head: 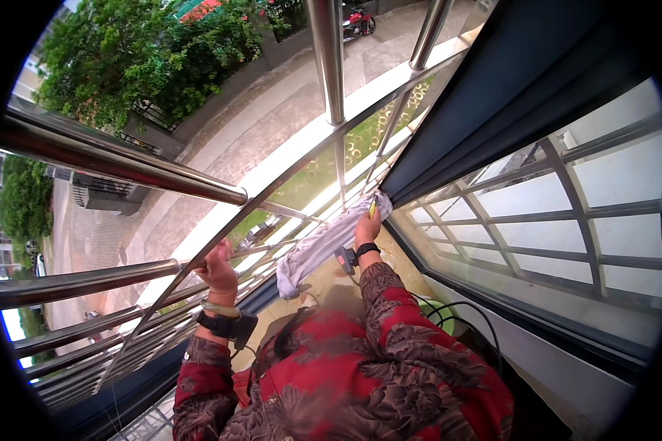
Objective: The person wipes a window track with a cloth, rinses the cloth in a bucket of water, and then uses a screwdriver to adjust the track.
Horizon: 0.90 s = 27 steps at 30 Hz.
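My right hand (pixel 368 225) is closed round a slim yellow-and-black tool (pixel 373 206) whose kind I cannot tell. It is over the upper end of a pale grey cloth (pixel 331 234), which lies in a long strip along the inside of the window. To the left, my left hand (pixel 219 270) has its fingers at the flat metal rail of the window guard (pixel 265 193); whether they grip it I cannot tell. Both wrists carry black straps with small devices, and a bangle is on the left one.
Thick steel bars (pixel 328 66) stand outside the rail, with a paved lane far below. On the right is a dark-framed glass pane (pixel 529 220). Black cables (pixel 474 306) loop beside a green container (pixel 444 317) near my right elbow.
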### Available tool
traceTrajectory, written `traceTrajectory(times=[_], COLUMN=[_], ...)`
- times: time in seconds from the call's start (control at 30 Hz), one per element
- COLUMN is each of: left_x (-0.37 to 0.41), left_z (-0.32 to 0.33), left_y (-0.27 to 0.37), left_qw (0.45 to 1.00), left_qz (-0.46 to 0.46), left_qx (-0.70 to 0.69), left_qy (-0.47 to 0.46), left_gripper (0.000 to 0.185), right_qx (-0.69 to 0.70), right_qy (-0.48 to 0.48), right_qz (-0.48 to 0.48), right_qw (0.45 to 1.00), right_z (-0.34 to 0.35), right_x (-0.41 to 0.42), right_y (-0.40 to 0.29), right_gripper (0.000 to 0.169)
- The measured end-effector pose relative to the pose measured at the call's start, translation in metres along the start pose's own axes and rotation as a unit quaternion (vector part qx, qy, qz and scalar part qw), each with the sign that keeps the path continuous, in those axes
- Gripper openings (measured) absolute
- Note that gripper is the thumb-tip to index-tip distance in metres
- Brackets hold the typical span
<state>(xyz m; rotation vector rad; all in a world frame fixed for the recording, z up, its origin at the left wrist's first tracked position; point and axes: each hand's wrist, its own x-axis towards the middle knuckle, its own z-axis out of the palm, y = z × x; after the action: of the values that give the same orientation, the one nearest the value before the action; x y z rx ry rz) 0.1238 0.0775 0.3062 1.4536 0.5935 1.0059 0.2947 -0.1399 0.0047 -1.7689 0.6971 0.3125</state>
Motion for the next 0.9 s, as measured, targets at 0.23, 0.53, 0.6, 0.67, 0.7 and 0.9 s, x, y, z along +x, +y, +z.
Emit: traceTrajectory(times=[0.23,0.53,0.6,0.67,0.7,0.9], left_x=[-0.001,-0.001,-0.002,-0.002,-0.002,0.000], left_z=[-0.004,-0.007,-0.006,-0.007,-0.006,-0.009], left_y=[0.002,-0.003,0.000,-0.001,0.001,0.005], left_qw=[0.999,0.997,0.998,0.999,1.000,1.000], left_qz=[0.035,0.050,0.037,0.014,0.013,0.000], left_qx=[0.035,0.053,0.048,0.030,0.025,0.011], left_qy=[-0.021,-0.022,-0.014,0.009,0.003,-0.004], left_gripper=[0.021,0.023,0.023,0.024,0.024,0.025], right_qx=[-0.196,-0.492,-0.490,-0.447,-0.426,-0.029], right_qy=[0.027,-0.091,-0.123,-0.124,-0.123,-0.146], right_qz=[-0.087,-0.133,-0.144,-0.148,-0.148,0.043], right_qw=[0.976,0.856,0.851,0.874,0.884,0.988], right_z=[-0.015,-0.012,-0.005,-0.003,-0.002,-0.009], right_x=[-0.002,0.036,0.045,0.052,0.057,0.027], right_y=[-0.038,-0.062,-0.056,-0.046,-0.039,-0.040], right_gripper=[0.049,0.031,0.029,0.029,0.029,0.033])
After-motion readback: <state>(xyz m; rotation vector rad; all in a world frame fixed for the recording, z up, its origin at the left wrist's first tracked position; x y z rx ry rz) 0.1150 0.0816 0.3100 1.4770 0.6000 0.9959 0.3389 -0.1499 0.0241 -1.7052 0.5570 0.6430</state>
